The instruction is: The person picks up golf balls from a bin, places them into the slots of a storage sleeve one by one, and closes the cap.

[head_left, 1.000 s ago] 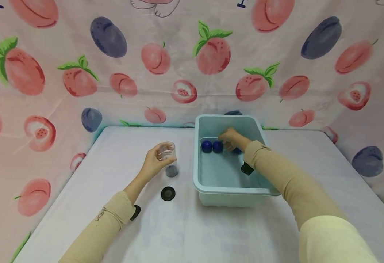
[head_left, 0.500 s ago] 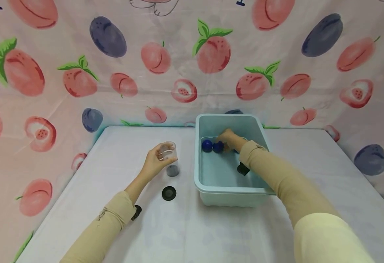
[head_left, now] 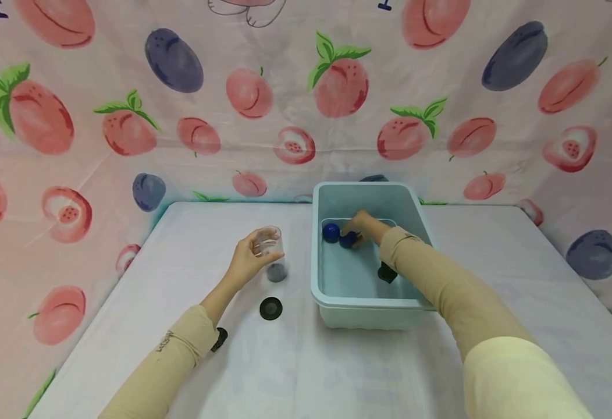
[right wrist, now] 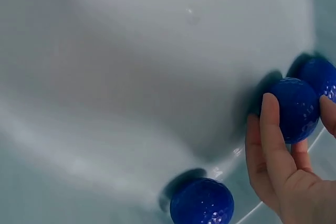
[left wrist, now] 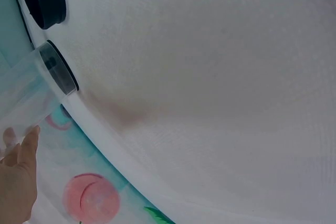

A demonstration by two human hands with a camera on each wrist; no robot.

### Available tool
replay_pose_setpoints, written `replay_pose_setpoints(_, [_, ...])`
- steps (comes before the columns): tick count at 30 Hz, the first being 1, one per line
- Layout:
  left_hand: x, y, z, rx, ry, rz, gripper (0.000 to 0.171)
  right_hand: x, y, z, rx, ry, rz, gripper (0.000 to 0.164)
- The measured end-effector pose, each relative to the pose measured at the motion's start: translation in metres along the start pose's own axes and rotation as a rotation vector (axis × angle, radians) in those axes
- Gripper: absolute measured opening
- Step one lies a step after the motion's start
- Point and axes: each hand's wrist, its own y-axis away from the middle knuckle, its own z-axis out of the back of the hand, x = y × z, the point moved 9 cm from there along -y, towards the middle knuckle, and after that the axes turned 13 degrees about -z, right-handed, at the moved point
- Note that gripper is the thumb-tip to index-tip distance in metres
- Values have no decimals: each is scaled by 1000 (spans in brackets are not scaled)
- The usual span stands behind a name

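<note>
"Three blue balls [head_left: 331, 233] in the bin [head_left: 366, 303]: which is held?"

"The right hand [head_left: 363, 226] pinches one ball [right wrist: 295, 109] between fingers and thumb, near the bin's far end; another ball [right wrist: 326, 77] sits just beside it."

"And the left hand [head_left: 246, 259]?"

"Wrapped round a clear cylinder [head_left: 274, 266], left of the bin. A black cap [head_left: 271, 308] lies on the bench [head_left: 306, 372] near it, towards the person."

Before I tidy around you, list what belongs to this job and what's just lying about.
In the job:
blue ball in the right hand
two other balls
pale blue bin holding them
clear container in the left hand
black disc, probably its lid

Just there:
white table
fruit-print backdrop
</note>
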Motion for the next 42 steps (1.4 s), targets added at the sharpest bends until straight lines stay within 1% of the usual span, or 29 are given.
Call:
replay_pose_setpoints(3, [0, 0, -1, 2, 5, 3, 49, 1, 59, 2, 1, 29, -17, 68])
replay_pose_setpoints(5, [-1, 1, 0, 0, 0, -5, 49, 2, 46, 3, 41, 52, -8, 72])
replay_pose_setpoints(6, [-1, 1, 0, 0, 2, -7, 49, 2, 36, 4, 62, 48, -12, 73])
replay_pose_setpoints(8, [-1, 1, 0, -1, 6, -11, 48, 3, 3, 5, 102, 52, 4, 76])
replay_pose_setpoints(9, [-1, 0, 0, -1, 8, -10, 48, 3, -8, 5, 118, 48, 3, 77])
replay_pose_setpoints(10, [-1, 0, 0, 0, 8, -10, 48, 5, -22, 6, 124, 49, 23, 77])
replay_pose_setpoints(11, [-1, 0, 0, 0, 9, -7, 48, 6, -29, 8, 128, 50, 26, 77])
replay_pose_setpoints(12, [-1, 0, 0, 2, 8, -4, 48, 7, -32, 9, 134, 55, 16, 76])
replay_pose_setpoints(13, [0, 0, 0, 4, 5, 0, 48, 8, -37, 11, 128, 52, 35, 75])
replay_pose_setpoints(15, [0, 0, -1, 5, -2, 10, 48, 12, -36, 15, 110, 43, 66, 70])
replay_pose_setpoints(16, [0, 0, -1, 2, -8, 14, 48, 13, -31, 17, 111, 43, 69, 70])
replay_pose_setpoints(18, [0, 0, 0, 0, -15, 17, 48, 17, -12, 18, 119, 28, 70, 68])
replay_pose_setpoints(19, [0, 0, 0, -1, -19, 18, 49, 19, -1, 19, 112, 12, 78, 67])
replay_pose_setpoints(22, [-1, 1, 1, -3, -22, 17, 48, 21, 41, 20, 126, -19, 48, 69])
replay_pose_setpoints(23, [-1, 1, 0, -1, -20, 15, 49, 23, 44, 21, 135, -42, 65, 70])
replay_pose_setpoints(24, [-1, 1, 0, -3, -15, 13, 48, 23, 56, 22, 134, -52, 67, 71])
replay_pose_setpoints(28, [-2, 1, -2, -3, -3, 2, 49, 21, 88, 27, 142, -84, 84, 73])
replay_pose_setpoints(29, [-1, 1, -2, 0, -1, 3, 49, 21, 94, 28, 142, -88, 83, 73])
replay_pose_setpoints(30, [0, 1, -3, 3, 2, 7, 49, 19, 108, 29, 132, -85, 68, 71])
replay_pose_setpoints(34, [2, 2, -5, 19, -1, 28, 49, 14, 122, 31, 148, -113, 46, 73])
replay_pose_setpoints(39, [2, 0, -1, 15, -16, 38, 48, 15, 126, 34, 164, -156, 48, 73])
replay_pose_setpoints(42, [4, 0, 0, 15, -20, 52, 48, 16, 125, 34, 169, -158, 40, 72])
